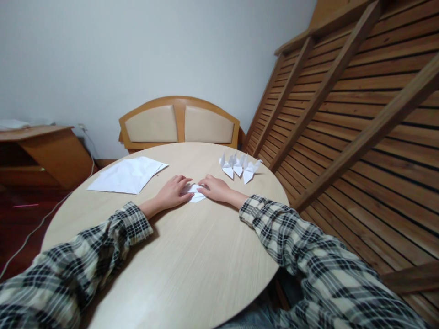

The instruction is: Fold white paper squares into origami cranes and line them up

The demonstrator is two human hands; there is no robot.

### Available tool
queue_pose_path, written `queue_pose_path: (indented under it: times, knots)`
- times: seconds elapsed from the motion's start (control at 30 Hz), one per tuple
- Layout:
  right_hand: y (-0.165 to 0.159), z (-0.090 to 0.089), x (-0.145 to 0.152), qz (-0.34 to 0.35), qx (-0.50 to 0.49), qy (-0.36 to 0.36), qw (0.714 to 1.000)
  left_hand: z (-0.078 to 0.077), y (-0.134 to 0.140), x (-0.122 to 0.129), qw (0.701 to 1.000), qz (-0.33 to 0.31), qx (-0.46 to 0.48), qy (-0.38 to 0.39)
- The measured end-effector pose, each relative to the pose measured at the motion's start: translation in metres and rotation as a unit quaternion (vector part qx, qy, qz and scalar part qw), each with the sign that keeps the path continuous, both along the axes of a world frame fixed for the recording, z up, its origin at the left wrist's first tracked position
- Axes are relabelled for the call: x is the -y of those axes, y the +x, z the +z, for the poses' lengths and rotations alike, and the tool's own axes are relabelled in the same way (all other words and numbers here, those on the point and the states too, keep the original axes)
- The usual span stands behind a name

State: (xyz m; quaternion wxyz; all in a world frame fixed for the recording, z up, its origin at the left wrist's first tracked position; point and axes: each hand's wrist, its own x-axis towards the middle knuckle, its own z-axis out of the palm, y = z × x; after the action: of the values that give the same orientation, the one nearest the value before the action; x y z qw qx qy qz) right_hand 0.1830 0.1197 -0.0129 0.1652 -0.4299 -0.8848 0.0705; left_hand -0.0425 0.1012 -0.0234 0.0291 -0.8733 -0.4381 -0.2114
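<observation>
A small piece of white folded paper [196, 197] lies on the round table [192, 246], between my two hands. From the left, my left hand [172, 192] grips its edge, fingers bent and thumb pressed on the paper. At the opposite edge my right hand [217, 188] pinches the paper, its fingers curled over the far side. Parts of the folds are hidden under the fingers. White paper cranes [250, 171] stand close together on the table, beyond and to the right of my right hand.
White paper sheets [125, 175] lie at the table's left. A headboard [180, 119] with padded panels stands behind the table. Wooden slats [346, 114] lean along the right side. A wooden desk [51, 153] and a pale cable [51, 210] are at the left.
</observation>
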Motion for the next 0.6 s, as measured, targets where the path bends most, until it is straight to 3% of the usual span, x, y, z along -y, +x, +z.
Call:
queue_pose_path:
  times: [0.2,0.6]
  knots:
    - [-0.008,0.005,-0.003,0.01,0.083,0.035,0.996,-0.003,-0.002,-0.001,0.999,-0.015,-0.039,-0.024]
    - [-0.008,-0.013,-0.015,0.013,0.028,0.048,0.998,-0.001,0.0,-0.002,0.999,-0.014,-0.042,-0.017]
